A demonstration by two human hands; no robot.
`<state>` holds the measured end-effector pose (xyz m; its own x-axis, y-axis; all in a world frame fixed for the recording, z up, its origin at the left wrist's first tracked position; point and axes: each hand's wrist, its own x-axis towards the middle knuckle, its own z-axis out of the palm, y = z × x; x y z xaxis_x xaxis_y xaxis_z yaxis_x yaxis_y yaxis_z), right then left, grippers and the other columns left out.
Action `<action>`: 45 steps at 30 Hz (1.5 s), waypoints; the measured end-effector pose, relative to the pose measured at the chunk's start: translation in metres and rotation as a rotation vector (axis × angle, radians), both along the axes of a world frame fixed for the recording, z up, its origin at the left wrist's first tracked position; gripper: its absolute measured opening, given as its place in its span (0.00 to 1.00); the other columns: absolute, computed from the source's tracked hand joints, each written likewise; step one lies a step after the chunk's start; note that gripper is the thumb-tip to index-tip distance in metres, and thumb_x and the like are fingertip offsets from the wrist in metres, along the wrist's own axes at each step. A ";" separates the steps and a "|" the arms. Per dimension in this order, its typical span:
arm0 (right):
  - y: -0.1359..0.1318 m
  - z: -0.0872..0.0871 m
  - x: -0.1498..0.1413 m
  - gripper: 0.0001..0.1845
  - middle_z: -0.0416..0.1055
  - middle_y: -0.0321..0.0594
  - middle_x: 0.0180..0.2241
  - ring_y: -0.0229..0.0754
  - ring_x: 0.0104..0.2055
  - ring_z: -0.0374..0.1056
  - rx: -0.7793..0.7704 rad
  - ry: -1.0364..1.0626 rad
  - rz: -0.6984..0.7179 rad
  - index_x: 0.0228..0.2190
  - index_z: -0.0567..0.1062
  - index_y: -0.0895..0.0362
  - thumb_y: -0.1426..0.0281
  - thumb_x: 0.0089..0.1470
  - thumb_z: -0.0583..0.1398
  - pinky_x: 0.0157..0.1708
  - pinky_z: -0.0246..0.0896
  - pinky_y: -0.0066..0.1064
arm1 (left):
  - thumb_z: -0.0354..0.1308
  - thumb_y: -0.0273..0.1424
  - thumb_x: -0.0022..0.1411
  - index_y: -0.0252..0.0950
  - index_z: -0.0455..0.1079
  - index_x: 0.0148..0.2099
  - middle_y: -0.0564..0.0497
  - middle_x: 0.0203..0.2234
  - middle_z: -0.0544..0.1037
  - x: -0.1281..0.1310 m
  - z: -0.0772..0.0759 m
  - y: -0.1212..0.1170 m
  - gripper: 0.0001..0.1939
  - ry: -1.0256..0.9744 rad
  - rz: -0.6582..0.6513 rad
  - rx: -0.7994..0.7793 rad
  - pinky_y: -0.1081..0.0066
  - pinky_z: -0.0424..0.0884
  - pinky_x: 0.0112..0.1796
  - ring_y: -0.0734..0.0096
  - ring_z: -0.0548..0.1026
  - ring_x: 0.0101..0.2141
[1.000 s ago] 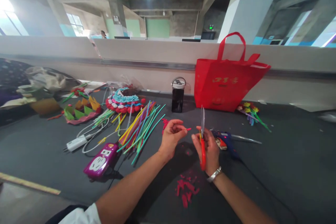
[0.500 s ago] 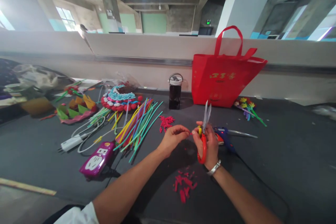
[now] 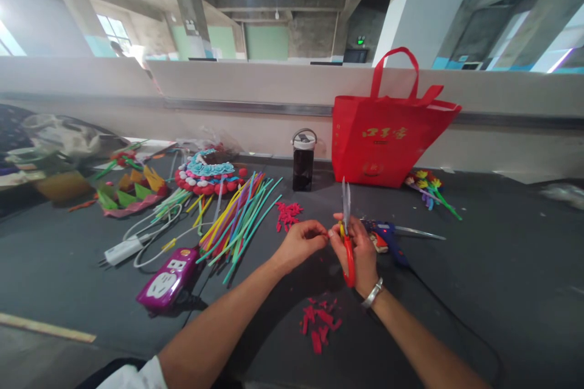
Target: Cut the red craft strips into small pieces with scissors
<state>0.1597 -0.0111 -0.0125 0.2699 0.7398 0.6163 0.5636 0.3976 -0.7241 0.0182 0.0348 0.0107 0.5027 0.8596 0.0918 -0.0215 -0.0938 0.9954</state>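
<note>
My left hand point(image 3: 302, 244) is closed in a pinch over the dark table, its fingertips on a small red piece that barely shows. Close against those fingertips is my right hand point(image 3: 360, 252), which is wrapped around red-handled scissors point(image 3: 349, 262). The scissor blades point up and away, slightly apart, with nothing seen between them. The right thumb and finger meet the left fingertips; whether they also touch the red piece is hidden. Beyond my left hand lies a pile of small red pieces point(image 3: 288, 214). Larger red scraps point(image 3: 323, 319) are scattered nearer to me, below both hands.
Right of my hands lies a blue glue gun point(image 3: 387, 234) with a cord. Behind stand a black bottle point(image 3: 303, 167) and a red bag point(image 3: 387, 143). Leftward are colourful pipe-cleaner-like sticks point(image 3: 244, 213), a purple power strip point(image 3: 168, 279), a white plug point(image 3: 123, 250) and a paper crown point(image 3: 132, 194).
My hands have come together at the fingertips; the red piece, plain in the left pinch before, is now mostly covered. The scissors swung and tilted slightly in my right hand. The view shifted slightly.
</note>
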 end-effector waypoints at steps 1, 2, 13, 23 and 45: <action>0.000 0.000 0.000 0.15 0.73 0.36 0.35 0.39 0.34 0.71 -0.001 -0.005 -0.001 0.44 0.71 0.53 0.70 0.53 0.58 0.37 0.68 0.31 | 0.61 0.32 0.49 0.33 0.71 0.28 0.54 0.20 0.70 0.000 -0.001 0.000 0.07 0.002 0.003 -0.002 0.76 0.57 0.25 0.77 0.64 0.23; 0.000 0.000 0.000 0.15 0.73 0.37 0.35 0.39 0.34 0.71 -0.009 -0.006 0.002 0.44 0.70 0.53 0.70 0.53 0.58 0.37 0.68 0.31 | 0.61 0.32 0.49 0.33 0.71 0.28 0.55 0.20 0.69 0.001 -0.002 0.000 0.07 0.005 0.005 -0.007 0.76 0.56 0.25 0.77 0.63 0.22; 0.001 0.001 0.001 0.15 0.72 0.35 0.30 0.39 0.30 0.70 -0.041 -0.014 0.009 0.44 0.69 0.53 0.69 0.53 0.58 0.34 0.68 0.31 | 0.62 0.32 0.49 0.33 0.69 0.24 0.56 0.17 0.67 0.006 -0.007 -0.006 0.08 -0.019 0.036 -0.084 0.76 0.55 0.24 0.79 0.61 0.21; 0.001 0.003 0.003 0.15 0.73 0.35 0.30 0.40 0.31 0.72 -0.050 0.010 0.018 0.44 0.69 0.53 0.68 0.53 0.58 0.34 0.69 0.33 | 0.64 0.32 0.48 0.32 0.70 0.27 0.55 0.20 0.70 0.007 -0.009 -0.003 0.08 -0.043 0.053 -0.088 0.75 0.58 0.27 0.78 0.64 0.23; 0.000 -0.002 0.007 0.28 0.70 0.42 0.40 0.45 0.40 0.66 -0.027 -0.385 0.011 0.50 0.67 0.55 0.77 0.45 0.57 0.42 0.65 0.39 | 0.66 0.29 0.48 0.34 0.72 0.28 0.54 0.22 0.72 0.000 0.018 -0.006 0.06 -0.667 0.235 -0.295 0.73 0.64 0.32 0.77 0.68 0.24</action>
